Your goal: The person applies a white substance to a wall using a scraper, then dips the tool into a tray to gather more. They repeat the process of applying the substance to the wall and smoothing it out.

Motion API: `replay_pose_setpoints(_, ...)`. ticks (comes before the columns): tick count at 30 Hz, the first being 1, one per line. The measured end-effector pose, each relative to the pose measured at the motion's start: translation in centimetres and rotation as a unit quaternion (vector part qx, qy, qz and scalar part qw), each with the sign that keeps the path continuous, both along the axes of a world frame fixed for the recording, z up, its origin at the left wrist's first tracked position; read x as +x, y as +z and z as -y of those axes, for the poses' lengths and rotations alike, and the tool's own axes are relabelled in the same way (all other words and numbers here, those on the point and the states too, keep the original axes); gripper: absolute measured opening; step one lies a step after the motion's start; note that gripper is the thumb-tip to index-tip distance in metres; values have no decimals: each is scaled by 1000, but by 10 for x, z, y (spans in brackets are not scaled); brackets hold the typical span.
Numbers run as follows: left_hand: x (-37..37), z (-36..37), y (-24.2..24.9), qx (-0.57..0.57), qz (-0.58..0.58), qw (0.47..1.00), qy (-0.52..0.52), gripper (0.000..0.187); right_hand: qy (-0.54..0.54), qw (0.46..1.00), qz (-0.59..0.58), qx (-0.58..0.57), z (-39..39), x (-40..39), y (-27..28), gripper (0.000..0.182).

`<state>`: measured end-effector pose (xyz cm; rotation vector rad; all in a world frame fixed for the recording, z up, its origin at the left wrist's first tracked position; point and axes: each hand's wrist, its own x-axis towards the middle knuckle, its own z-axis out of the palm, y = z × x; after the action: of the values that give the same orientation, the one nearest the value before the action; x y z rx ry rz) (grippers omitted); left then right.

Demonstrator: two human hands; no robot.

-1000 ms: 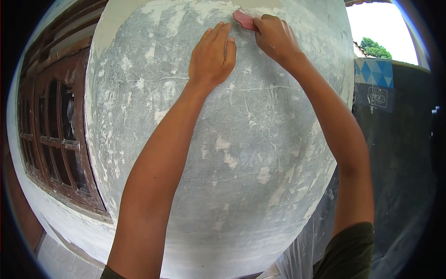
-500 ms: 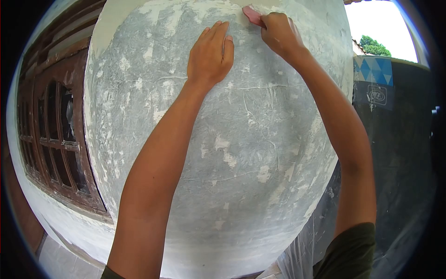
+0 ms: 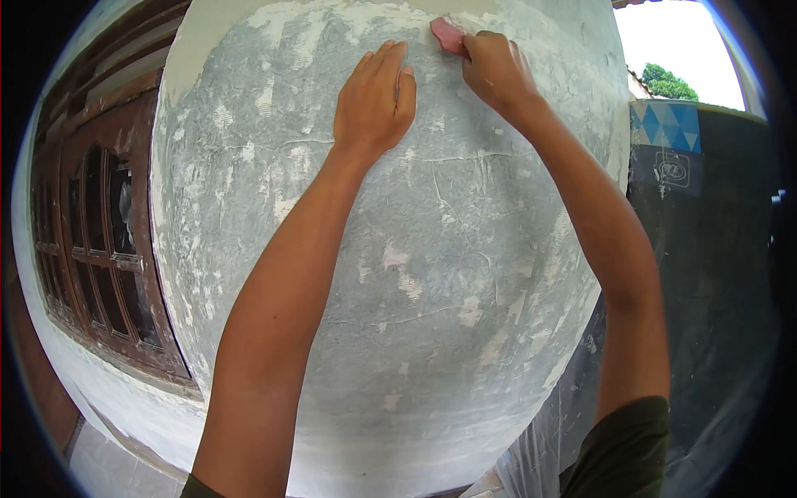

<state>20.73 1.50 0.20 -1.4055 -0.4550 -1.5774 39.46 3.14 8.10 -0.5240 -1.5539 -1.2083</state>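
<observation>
Head view: left hand [image 3: 374,95] lies flat on the grey wall [image 3: 415,274], fingers together; right hand [image 3: 494,70] fingers clamped on a pink scraper [image 3: 447,35] touching the wall; window [image 3: 100,241] at left.

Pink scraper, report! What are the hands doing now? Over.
Right hand grips pink scraper, blade on grey plastered wall. Left hand flat on wall. Nothing in the way.

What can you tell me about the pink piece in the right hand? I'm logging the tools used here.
The pink piece is small, flat and dull pink, perhaps sandpaper or a scraper; its material is unclear. Only one end shows past the right hand, which pinches it. It lies pressed against the grey, white-patched wall, near the top.
</observation>
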Motion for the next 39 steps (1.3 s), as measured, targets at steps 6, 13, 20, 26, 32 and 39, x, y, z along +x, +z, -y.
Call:
replay_pose_setpoints(6, 1, -1, -2, 21, 4, 1000, 19, 40, 135, 984, -46, 108, 5, 6, 65, 58)
replay_pose_setpoints(13, 1, -1, -2, 11, -1, 1000, 6, 40, -16, 1000, -20, -3, -5, -1, 21, 17)
replay_pose_setpoints(20, 0, -2, -2, 2, -1, 1000, 5, 41, 162, 979, -35, 115, 9, -8, 52, 58)
replay_pose_setpoints(26, -1, -2, -2, 0, 0, 1000, 4, 41, 188, 981, -40, -6, 0, -3, 51, 28)
replay_pose_setpoints(32, 0, -3, -1, 3, 1, 1000, 3, 41, 121, 989, 42, 79, 0, -19, 23, 20)
replay_pose_setpoints(39, -1, -1, -1, 2, 1, 1000, -5, 41, 178, 983, -14, 45, 10, -26, 48, 29)
